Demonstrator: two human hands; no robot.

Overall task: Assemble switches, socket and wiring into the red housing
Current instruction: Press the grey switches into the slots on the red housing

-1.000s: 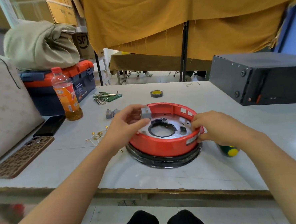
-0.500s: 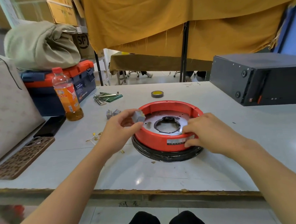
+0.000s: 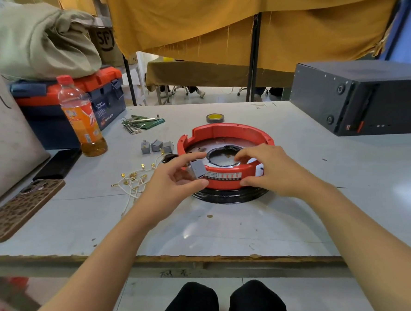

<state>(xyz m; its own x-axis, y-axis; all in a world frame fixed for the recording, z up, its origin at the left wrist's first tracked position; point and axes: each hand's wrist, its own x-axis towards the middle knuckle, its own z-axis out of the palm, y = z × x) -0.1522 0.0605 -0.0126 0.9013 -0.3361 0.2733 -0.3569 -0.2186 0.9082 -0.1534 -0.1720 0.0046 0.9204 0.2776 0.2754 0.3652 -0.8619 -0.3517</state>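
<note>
The housing (image 3: 227, 180) sits near the middle of the table (image 3: 228, 231) on a black ring (image 3: 228, 197), and its orientation differs from a second ago. Then the wall cutouts faced the right side; half a second ago a plain labelled wall faced the person; now the label is at the near wall and notches show on the far left rim. So the housing has been turned, apparently to bring a chosen slot to the near left.

The left hand (image 3: 171, 184) pinches a grey switch (image 3: 198, 168) between thumb and fingers. A second ago it held this above the far left rim; now the switch is low, right against the near wall beside the label. Whether it has entered a cutout there, I cannot tell, since the fingers cover that part of the wall.

The right hand (image 3: 270, 169) grips the near right rim, fingers curled over the top and thumb on the outer wall, steadying the housing.

My judgement: the first switch is being lined up for a push into the wall, and the job is at an early stage. Three more switches (image 3: 157, 145) lie just left of the housing, a small black part (image 3: 169, 157) that may be the socket lies between them and the rim, and the wires (image 3: 133, 177) with gold terminals lie loose further left.
</note>
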